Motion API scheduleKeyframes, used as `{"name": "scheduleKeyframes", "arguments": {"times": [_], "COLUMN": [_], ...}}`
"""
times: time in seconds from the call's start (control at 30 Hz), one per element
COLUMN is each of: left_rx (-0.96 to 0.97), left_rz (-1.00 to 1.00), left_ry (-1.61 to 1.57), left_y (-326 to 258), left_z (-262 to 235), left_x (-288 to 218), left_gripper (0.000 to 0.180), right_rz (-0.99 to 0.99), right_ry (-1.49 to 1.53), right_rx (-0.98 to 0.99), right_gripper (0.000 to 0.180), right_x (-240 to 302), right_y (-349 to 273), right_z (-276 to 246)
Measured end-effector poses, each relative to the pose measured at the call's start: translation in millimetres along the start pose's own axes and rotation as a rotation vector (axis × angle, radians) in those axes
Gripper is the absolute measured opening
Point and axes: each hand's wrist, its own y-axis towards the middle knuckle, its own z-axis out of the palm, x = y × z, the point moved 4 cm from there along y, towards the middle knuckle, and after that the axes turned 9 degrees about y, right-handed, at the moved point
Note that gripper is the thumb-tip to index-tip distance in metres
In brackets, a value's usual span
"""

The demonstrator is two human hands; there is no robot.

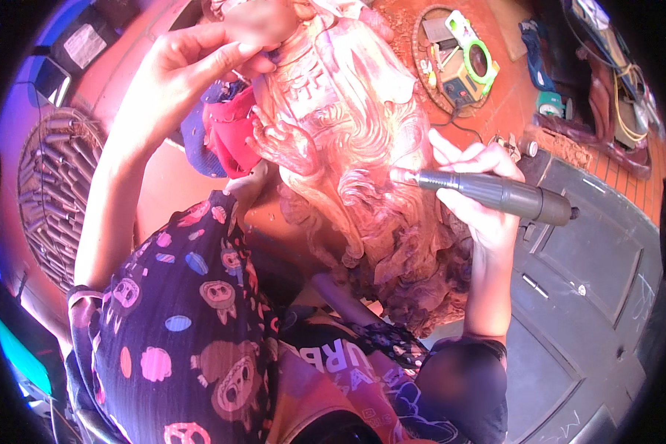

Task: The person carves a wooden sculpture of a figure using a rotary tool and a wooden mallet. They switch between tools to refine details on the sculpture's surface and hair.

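A carved wooden statue [348, 140] with flowing folds, curls and a small carved hand lies in front of me under bright light. In my right hand [485, 174] is a dark grey rotary carving handpiece [503, 198], gripped like a pen. Its tip points left and meets or nearly meets the carved surface; glare hides the exact contact. My left hand [200, 63] is closed at the statue's upper left end, thumb and fingers pinched against it beside a blurred patch. Whether anything small sits between those fingers is hidden.
Left, a round basket [29, 174] holds many dark carving tools. Beyond the statue, a round tray [423, 55] carries a control box [460, 85] and a green-rimmed ring [481, 66]. A dark grey panel [584, 274] lies right; red cloth [231, 133] sits left of the statue.
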Motion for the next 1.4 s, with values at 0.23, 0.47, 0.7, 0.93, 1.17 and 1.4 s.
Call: {"name": "scheduleKeyframes", "arguments": {"times": [0.23,0.47,0.7,0.93,1.17,1.4], "left_rx": [0.000,-0.022,-0.046,-0.046,-0.044,-0.022], "left_rz": [-0.029,-0.054,-0.072,-0.094,-0.102,-0.067], "left_ry": [-0.003,0.054,0.075,0.091,0.079,0.020], "left_y": [-1,-2,-3,-4,-4,-2], "left_z": [0,-3,-2,-4,-2,0], "left_x": [0,-1,-4,-5,-6,-3], "left_gripper": [0.031,0.031,0.030,0.030,0.032,0.031], "right_rz": [-0.129,-0.097,0.023,0.034,0.043,0.020], "right_ry": [0.152,0.350,0.381,0.402,0.368,0.285], "right_rx": [0.029,0.172,0.214,0.133,0.144,0.237], "right_gripper": [0.029,0.033,0.032,0.028,0.029,0.027], "right_x": [-1,-34,-53,-51,-38,-19], "right_y": [2,9,12,11,11,20], "right_z": [-19,-35,-33,-34,-31,-25]}}
